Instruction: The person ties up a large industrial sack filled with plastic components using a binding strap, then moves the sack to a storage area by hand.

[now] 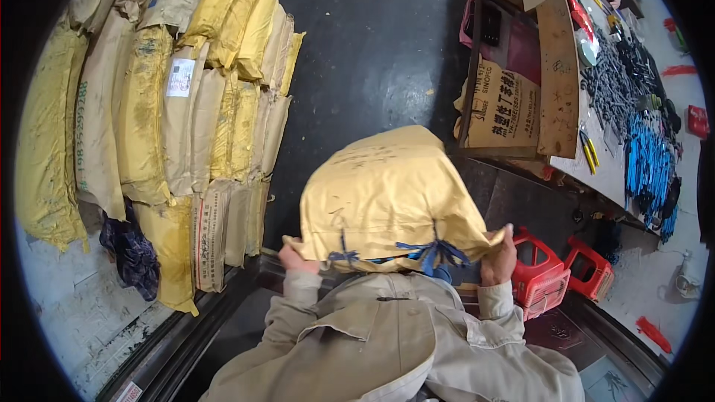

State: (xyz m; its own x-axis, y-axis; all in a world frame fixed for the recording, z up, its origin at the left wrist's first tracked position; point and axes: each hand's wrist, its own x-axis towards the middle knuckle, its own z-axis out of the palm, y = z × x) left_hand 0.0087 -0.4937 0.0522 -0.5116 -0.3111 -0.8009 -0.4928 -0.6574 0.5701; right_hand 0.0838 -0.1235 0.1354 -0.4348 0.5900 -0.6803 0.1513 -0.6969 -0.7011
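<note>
At the far left, a pile of yellow and tan sacks (pixel 126 104) leans against the wall, stacked in tiers, with a dark crumpled cloth (pixel 132 253) beside its lower part. Next comes the left hand (pixel 300 259), its fingers clamped on the near left corner of a bulging yellow sack (pixel 387 193). This sack is in the middle, just in front of the wearer's beige jacket (pixel 365 335), above the dark floor (pixel 357 37); its near edge is gathered with dark blue ties (pixel 436 251). The right hand (pixel 500 259) has its fingers closed on the near right corner. Just beside that hand stand two red plastic stools (pixel 540 272). Farther right, past a brown printed carton (pixel 506 108), a pale surface (pixel 573 173) carries yellow-handled pliers (pixel 589 152), a heap of grey pieces (pixel 614 78) and a bundle of bright blue strips (pixel 646 156).
</note>
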